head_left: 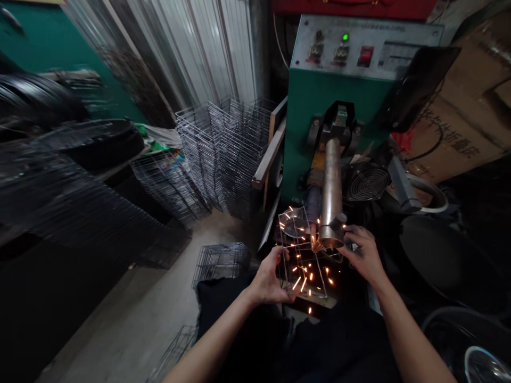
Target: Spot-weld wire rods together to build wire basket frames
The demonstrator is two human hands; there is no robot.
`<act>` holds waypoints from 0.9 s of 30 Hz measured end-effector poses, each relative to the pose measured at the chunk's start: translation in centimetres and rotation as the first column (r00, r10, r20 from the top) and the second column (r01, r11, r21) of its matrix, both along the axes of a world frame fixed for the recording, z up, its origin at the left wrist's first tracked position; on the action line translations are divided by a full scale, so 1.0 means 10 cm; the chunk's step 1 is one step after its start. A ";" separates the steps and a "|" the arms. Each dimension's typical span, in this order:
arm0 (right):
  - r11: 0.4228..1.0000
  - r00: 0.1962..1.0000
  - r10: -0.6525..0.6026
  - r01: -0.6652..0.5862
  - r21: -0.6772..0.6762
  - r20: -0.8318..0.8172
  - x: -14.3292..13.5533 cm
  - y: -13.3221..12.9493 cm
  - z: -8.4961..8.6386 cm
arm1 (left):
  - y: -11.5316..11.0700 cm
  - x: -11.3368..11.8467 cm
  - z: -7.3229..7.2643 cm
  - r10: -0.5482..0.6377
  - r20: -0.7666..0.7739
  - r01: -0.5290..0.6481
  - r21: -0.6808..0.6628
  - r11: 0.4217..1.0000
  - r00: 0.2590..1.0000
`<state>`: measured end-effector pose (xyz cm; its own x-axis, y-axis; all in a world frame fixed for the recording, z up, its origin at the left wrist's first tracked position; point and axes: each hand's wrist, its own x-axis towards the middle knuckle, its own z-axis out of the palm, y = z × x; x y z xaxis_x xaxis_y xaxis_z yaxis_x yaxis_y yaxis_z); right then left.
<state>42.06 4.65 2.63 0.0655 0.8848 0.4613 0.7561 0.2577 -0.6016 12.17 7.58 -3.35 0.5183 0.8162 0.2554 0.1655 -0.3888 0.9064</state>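
Sparks fly from the copper lower electrode (315, 242) of a green spot welder (297, 127), beside the thick metal cylinder (332, 191) of its upper arm. A small wire basket (322, 276) is at the electrode, partly behind the sparks. My left hand (268, 279) grips its left side, thumb up and fingers below. My right hand (365, 252) is at the right of the cylinder's lower end, its fingers bent together. A thin wire shows near its thumb, but what the fingers hold is not clear.
Tall stacks of wire baskets (217, 154) stand left of the welder, near a wooden board (269, 151). One wire basket (221, 260) is on the floor by my leg. A fan grille (368, 182), a white bowl (437, 202) and cardboard boxes (459, 127) are on the right.
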 end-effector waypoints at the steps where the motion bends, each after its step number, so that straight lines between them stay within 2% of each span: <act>1: 1.000 1.000 -0.001 0.001 -0.012 -0.017 0.02 0.00 -0.01 | 0.00 0.00 0.01 -0.002 -0.005 0.002 -0.005 1.000 1.000; 3: 0.999 0.994 -0.024 0.020 -0.044 -0.102 0.10 0.01 -0.05 | 0.00 -0.01 0.03 -0.019 -0.021 0.019 -0.004 1.000 1.000; 5: 0.993 0.961 -0.093 0.070 -0.095 -0.262 0.22 0.03 -0.13 | 0.01 -0.03 0.03 -0.042 -0.036 0.042 -0.003 0.999 0.998; 7: 0.980 0.880 -0.185 0.130 -0.153 -0.438 0.34 0.04 -0.23 | 0.02 -0.04 0.02 -0.062 -0.037 0.061 -0.003 0.998 0.997; 9: 0.968 0.802 -0.245 0.165 -0.191 -0.545 0.44 0.05 -0.35 | 0.03 -0.05 0.02 -0.066 -0.039 0.066 -0.002 0.998 0.997; 14: 0.970 0.740 -0.241 0.168 -0.175 -0.628 0.49 0.07 -0.51 | 0.06 -0.06 0.09 -0.056 -0.062 0.056 0.001 0.998 0.996; 18: 0.971 0.715 -0.237 0.166 -0.170 -0.658 0.42 0.04 -0.47 | 0.00 -0.04 0.18 -0.050 -0.061 0.051 0.012 0.999 0.997; 22: 0.972 0.779 -0.234 0.167 -0.167 -0.581 0.34 -0.24 -0.39 | -0.35 -0.13 0.23 -0.014 -0.074 0.011 -0.043 0.999 0.997; 25: 0.976 0.854 -0.212 0.165 -0.140 -0.474 0.27 -0.67 -0.42 | -0.81 -0.31 0.20 0.026 -0.010 -0.027 -0.135 0.990 1.000; 27: 0.968 0.884 -0.250 0.227 -0.103 -0.394 0.22 -0.98 -0.47 | -1.13 -0.43 0.14 0.081 0.082 -0.056 -0.277 0.959 0.993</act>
<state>44.31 -5.13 -2.06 0.4471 0.8412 0.3041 0.4823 0.0596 -0.8740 7.89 -3.72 -1.97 0.4435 0.8942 0.0607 0.0941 -0.1138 0.9890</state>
